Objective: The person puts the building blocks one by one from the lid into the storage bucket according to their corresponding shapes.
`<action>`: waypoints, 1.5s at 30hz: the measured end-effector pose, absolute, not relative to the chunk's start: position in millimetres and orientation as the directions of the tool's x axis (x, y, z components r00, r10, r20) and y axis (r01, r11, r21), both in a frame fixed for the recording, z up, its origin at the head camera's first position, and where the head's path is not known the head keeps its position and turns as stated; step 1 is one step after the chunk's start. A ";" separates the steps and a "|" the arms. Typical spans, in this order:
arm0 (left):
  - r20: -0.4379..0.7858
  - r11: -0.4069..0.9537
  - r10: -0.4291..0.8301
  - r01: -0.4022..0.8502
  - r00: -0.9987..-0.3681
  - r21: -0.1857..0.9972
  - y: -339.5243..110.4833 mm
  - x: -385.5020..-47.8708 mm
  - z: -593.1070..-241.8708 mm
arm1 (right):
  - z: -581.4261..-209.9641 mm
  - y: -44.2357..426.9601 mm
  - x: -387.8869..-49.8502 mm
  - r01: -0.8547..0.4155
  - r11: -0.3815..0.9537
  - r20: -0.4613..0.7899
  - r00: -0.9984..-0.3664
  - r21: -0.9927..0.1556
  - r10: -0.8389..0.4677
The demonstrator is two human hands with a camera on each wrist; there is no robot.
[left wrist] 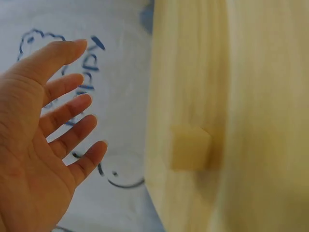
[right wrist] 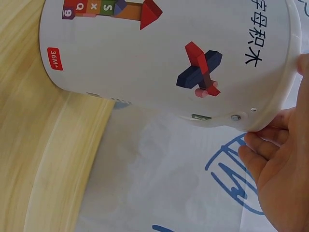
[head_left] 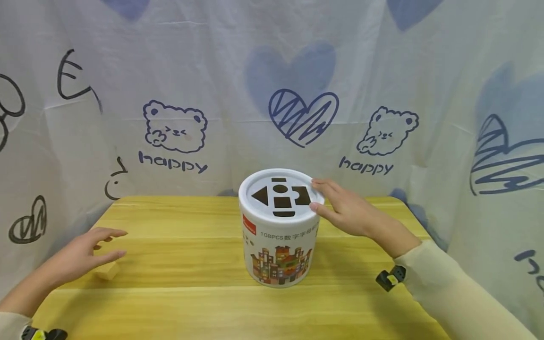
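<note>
A white cylindrical bucket of building blocks (head_left: 280,241) stands upright on the wooden table (head_left: 182,309). Its white lid (head_left: 259,210) has several dark cut-out holes in various shapes. My right hand (head_left: 352,212) touches the right side of the lid's rim, thumb toward me and fingers at the far side; the right wrist view shows these fingers (right wrist: 256,150) lightly bent against the rim. On the left, my left hand (head_left: 80,255) hovers with fingers spread and holds nothing. Below it a plain wooden block (left wrist: 190,147) lies on the table, apart from the hand and partly hidden in the head view.
A white curtain (head_left: 229,94) printed with hearts, bears and lettering hangs behind the table and along both sides. The table's back edge (head_left: 182,196) runs close to the curtain. Small dark devices, one a wrist camera (head_left: 391,277), sit at both wrists.
</note>
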State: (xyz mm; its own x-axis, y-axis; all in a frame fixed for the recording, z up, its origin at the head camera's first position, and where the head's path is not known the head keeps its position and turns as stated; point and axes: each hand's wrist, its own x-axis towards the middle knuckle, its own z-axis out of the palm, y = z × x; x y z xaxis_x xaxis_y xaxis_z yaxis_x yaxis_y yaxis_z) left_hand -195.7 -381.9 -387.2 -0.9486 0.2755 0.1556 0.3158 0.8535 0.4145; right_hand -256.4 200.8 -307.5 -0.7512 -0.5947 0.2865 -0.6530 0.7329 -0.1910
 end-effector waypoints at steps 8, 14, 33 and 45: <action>0.133 0.853 0.259 0.291 -0.957 0.433 -407.1 -194.3 -417.0 | -307.4 200.0 -257.1 -0.657 0.729 0.292 -0.747 -0.191 -0.597; 0.108 0.861 0.247 0.270 -0.963 0.431 -419.9 -196.9 -433.2 | -307.6 199.2 -257.6 -0.646 0.737 0.281 -0.758 -0.201 -0.588; 0.080 0.846 0.265 0.271 -0.961 0.459 -438.6 -202.0 -450.8 | -307.3 198.2 -256.8 -0.643 0.738 0.288 -0.760 -0.205 -0.582; 0.098 0.869 0.245 0.263 -0.965 0.419 -429.3 -200.9 -446.9 | -306.1 200.0 -257.2 -0.637 0.742 0.284 -0.766 -0.208 -0.577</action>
State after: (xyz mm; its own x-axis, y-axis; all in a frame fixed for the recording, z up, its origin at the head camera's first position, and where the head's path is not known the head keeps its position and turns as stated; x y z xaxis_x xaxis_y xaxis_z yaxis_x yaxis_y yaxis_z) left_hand -200.9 -429.3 -446.9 -0.9645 0.2452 0.0976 0.2633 0.8687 0.4194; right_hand -257.2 200.0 -306.1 -0.7658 -0.5768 0.2844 -0.6367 0.7424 -0.2084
